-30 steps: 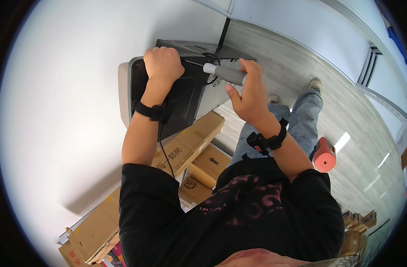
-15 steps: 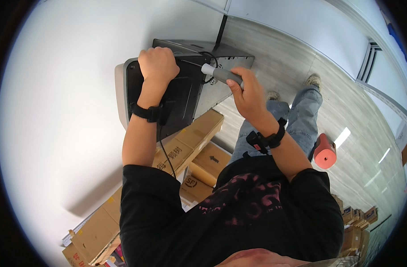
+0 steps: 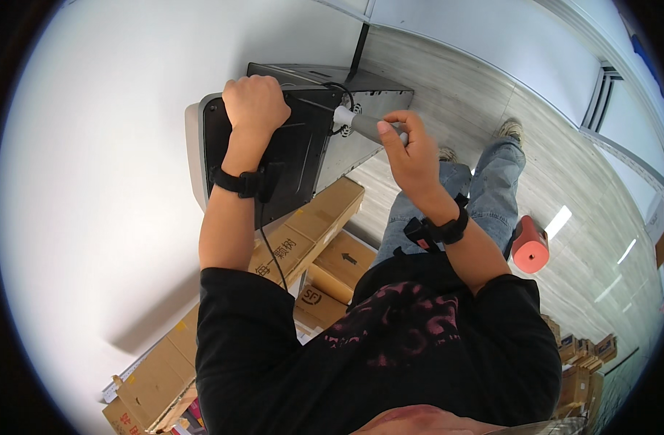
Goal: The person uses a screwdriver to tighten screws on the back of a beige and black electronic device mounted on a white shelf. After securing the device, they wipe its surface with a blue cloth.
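A boxy device with a flat black back panel [image 3: 292, 156] and a pale casing rim leans at the upper left. My left hand [image 3: 256, 103] is closed in a fist at the panel's upper edge; its fingertips are hidden. In my right hand [image 3: 411, 154] is a screwdriver [image 3: 369, 126] with a grey handle and a white collar, my thumb lying along the handle. Its thin shaft points left across the panel near the upper edge; the tip is hard to make out by my left fist. A black cable [image 3: 274, 254] hangs from the panel.
Cardboard boxes [image 3: 332, 210] stand below the device. Behind it is a dark-topped metal cabinet [image 3: 372, 109] with a fan grille. A red roll [image 3: 530, 254] lies on the floor to the right of my legs. More boxes [image 3: 575, 384] are stacked at the lower right.
My right hand's fingers have shifted on the screwdriver's handle, the thumb now stretched along it, and the handle has turned slightly. My left hand stays nearly still at the panel's edge.
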A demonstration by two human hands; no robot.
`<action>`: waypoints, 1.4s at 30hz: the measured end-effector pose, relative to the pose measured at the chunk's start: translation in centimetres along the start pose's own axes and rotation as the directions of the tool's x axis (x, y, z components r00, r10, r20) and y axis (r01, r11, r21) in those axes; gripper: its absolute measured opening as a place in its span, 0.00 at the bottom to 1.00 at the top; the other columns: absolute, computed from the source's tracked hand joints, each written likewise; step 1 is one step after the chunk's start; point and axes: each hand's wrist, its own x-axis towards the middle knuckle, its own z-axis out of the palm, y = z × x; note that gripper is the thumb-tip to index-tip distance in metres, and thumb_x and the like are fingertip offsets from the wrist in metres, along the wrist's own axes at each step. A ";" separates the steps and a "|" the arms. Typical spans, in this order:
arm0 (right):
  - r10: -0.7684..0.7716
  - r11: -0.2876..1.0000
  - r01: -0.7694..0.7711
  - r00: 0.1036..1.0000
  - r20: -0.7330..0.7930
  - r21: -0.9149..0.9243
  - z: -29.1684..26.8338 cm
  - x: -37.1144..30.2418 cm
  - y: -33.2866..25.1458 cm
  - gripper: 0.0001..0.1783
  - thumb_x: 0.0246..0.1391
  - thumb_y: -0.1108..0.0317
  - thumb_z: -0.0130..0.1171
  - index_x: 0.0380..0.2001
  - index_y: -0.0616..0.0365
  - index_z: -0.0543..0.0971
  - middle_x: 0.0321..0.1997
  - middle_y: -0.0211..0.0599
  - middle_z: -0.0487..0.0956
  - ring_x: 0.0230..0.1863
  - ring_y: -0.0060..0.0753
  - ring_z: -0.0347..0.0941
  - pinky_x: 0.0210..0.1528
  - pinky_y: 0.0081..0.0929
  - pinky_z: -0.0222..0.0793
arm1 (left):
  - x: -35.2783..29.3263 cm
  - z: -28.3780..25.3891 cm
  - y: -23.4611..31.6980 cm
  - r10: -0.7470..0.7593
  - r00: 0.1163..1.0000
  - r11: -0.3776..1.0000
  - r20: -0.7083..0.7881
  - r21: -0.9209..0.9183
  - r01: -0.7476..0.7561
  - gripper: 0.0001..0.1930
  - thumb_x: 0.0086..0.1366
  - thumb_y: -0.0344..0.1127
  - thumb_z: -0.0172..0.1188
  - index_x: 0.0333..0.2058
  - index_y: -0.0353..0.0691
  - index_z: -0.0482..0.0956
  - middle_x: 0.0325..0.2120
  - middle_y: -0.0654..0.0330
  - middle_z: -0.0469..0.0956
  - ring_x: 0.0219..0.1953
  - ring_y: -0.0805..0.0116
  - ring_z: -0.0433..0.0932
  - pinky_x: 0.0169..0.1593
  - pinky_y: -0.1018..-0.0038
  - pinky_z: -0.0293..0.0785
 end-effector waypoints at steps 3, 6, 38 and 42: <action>0.016 1.000 -0.016 1.000 0.000 0.013 -0.6 0.0 0.6 0.18 0.60 0.53 0.56 0.41 0.58 0.76 0.18 0.37 0.72 0.16 0.28 0.68 0.20 0.28 0.61 | 0.0 -0.1 0.0 0.002 1.000 1.000 0.025 -0.013 -0.001 0.03 0.43 0.33 0.61 0.15 0.48 0.79 0.17 0.64 0.77 0.22 0.65 0.77 0.29 0.73 0.63; 0.162 0.977 -0.167 0.986 0.048 0.129 -1.9 0.0 2.1 0.20 0.61 0.53 0.56 0.46 0.59 0.76 0.20 0.35 0.74 0.17 0.22 0.68 0.19 0.23 0.61 | 0.0 -0.2 0.2 0.001 1.000 1.000 0.022 -0.010 -0.001 0.03 0.44 0.33 0.61 0.14 0.48 0.78 0.16 0.64 0.77 0.22 0.65 0.77 0.29 0.72 0.63; 0.340 0.924 -0.376 0.895 0.288 0.076 -1.4 -1.3 11.5 0.18 0.62 0.61 0.54 0.51 0.58 0.74 0.36 0.41 0.77 0.36 0.32 0.71 0.42 0.26 0.67 | 3.4 4.4 8.1 0.061 0.948 0.994 0.313 -0.110 -0.027 0.16 0.58 0.50 0.63 0.32 0.43 0.84 0.32 0.57 0.83 0.38 0.58 0.83 0.39 0.66 0.75; 0.328 0.927 -0.364 0.904 0.276 0.092 -1.0 -1.2 11.7 0.18 0.62 0.61 0.54 0.52 0.58 0.74 0.36 0.42 0.77 0.36 0.32 0.71 0.42 0.26 0.67 | 3.4 5.0 8.2 0.044 0.962 0.993 0.268 -0.118 -0.013 0.10 0.55 0.45 0.64 0.28 0.47 0.84 0.28 0.62 0.83 0.35 0.62 0.82 0.36 0.68 0.70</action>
